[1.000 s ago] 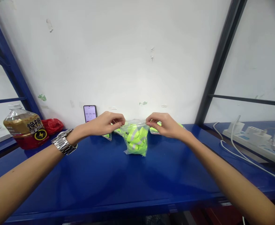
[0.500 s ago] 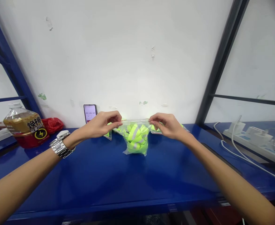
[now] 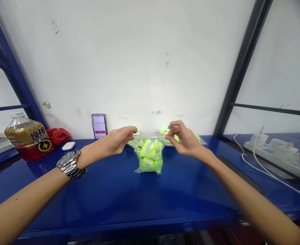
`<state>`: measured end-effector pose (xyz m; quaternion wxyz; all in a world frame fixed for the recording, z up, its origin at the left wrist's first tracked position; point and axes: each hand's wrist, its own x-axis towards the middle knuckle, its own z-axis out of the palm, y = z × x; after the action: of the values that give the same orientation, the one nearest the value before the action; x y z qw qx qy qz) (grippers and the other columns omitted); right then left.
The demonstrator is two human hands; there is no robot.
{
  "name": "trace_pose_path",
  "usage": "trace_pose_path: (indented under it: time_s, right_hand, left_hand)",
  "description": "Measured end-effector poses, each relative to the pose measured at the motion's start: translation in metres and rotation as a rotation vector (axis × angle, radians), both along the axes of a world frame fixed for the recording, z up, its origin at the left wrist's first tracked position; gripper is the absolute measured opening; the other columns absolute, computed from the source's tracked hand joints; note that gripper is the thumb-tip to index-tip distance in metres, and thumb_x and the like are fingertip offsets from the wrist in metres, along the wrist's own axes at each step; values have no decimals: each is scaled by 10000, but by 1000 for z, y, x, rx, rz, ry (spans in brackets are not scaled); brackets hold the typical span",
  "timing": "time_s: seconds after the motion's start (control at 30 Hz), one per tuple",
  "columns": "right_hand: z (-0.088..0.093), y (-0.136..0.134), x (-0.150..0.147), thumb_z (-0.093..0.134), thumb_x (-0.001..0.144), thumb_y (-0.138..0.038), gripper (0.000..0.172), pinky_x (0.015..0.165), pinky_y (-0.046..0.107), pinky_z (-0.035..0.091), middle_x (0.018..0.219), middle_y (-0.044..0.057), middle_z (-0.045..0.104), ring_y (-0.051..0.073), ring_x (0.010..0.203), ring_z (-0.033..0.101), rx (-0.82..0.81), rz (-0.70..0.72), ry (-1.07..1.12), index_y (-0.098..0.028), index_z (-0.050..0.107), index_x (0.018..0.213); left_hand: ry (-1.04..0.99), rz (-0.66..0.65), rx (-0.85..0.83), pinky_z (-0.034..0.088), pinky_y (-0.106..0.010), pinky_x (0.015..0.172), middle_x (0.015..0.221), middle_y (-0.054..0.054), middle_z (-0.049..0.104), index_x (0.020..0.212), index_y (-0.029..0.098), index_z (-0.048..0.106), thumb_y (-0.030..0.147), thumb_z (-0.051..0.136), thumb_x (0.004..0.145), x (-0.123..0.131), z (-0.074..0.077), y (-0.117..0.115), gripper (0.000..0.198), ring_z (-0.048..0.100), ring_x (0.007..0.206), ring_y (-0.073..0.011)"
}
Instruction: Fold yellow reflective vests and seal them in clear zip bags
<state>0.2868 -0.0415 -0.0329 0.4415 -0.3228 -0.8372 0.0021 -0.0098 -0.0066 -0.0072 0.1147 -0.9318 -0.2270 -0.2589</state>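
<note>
A clear zip bag (image 3: 137, 163) stands upright above the blue tabletop, its top edge stretched level between my hands. Inside it lies a bundled neon-yellow strap with silver reflective stripes (image 3: 150, 154). My left hand (image 3: 117, 139), with a metal watch on the wrist, pinches the bag's left top corner. At the right top corner, my right hand (image 3: 184, 137) pinches the bag between thumb and fingers. Behind my hands, more bagged neon-yellow pieces (image 3: 198, 137) lie along the wall, partly hidden.
A phone (image 3: 99, 126) showing a timer leans on the wall. To the left are a large drink bottle (image 3: 27, 137), a red plastic bag (image 3: 59, 136) and a white earphone case (image 3: 68, 146). A dark flat device (image 3: 241, 175) and a power strip (image 3: 280, 153) with cables lie right.
Both hands and the top of the bag have come slightly lower. My left wrist has turned, so the watch face shows and the white case is uncovered.
</note>
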Motion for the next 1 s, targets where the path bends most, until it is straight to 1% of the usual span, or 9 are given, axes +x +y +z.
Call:
trace_pose_path:
  time_s: [0.13,0.27,0.33,0.37,0.43,0.53,0.63,0.7,1.0]
  right_hand:
    - [0,-2,-2,529,868,-190,239,541,255,403,714,-12,544,143,629,543,7,-2,0,-237,385,1053]
    - [3,-5,-4,519,878,-198,270,591,268,454,748,8,584,156,704,587,-46,54,-23,-219,450,1138]
    - [6,-6,-6,527,883,-215,271,622,273,469,754,13,604,151,701,592,-45,63,-40,-205,497,1152]
    - [7,-6,-6,533,885,-228,246,632,275,471,762,17,616,148,698,592,-38,64,-52,-199,528,1129]
    - [10,-6,-9,539,892,-248,161,641,273,467,791,31,639,144,698,591,-28,69,-83,-188,586,1034]
    - [11,-3,-11,529,901,-239,98,605,262,440,782,36,644,135,668,570,4,45,-118,-176,604,894]
    - [8,0,-11,502,909,-200,98,560,253,397,754,35,625,127,627,537,72,-8,-153,-169,590,881]
    - [6,2,-10,485,914,-183,100,555,253,384,767,40,620,126,627,529,100,-16,-178,-169,583,898]
    - [6,-1,-7,492,900,-181,78,550,253,367,750,27,577,121,621,492,51,-12,-189,-177,542,840]
  left_hand:
    - [11,49,-42,381,-233,540,838,-34,557,1101,193,383,187,344,943,1,-1,-2,163,531,629,-117]
    - [-39,32,-170,424,-245,598,806,-25,592,1199,182,377,229,389,940,3,6,-9,263,567,679,-136]
    - [-45,15,-222,435,-243,619,802,-18,608,1221,187,412,278,428,940,3,10,-14,295,578,691,-136]
    - [-42,11,-230,433,-240,618,794,-15,612,1188,188,456,303,447,938,3,12,-15,275,578,684,-134]
    - [-26,4,-209,419,-236,606,771,-13,613,1051,184,541,335,480,930,3,13,-15,202,568,661,-126]
    - [-11,-13,-133,391,-239,591,762,-21,608,926,176,566,296,465,944,2,10,-11,158,541,640,-117]
    - [-7,-41,-69,373,-244,582,772,-31,592,940,171,558,248,424,961,2,5,-6,156,518,631,-114]
    - [-8,-45,-61,372,-245,581,778,-33,584,946,170,546,246,415,966,2,2,-6,154,511,630,-112]
    - [29,44,-166,357,-248,541,739,-18,571,919,178,492,301,411,960,4,4,-10,153,506,596,-121]
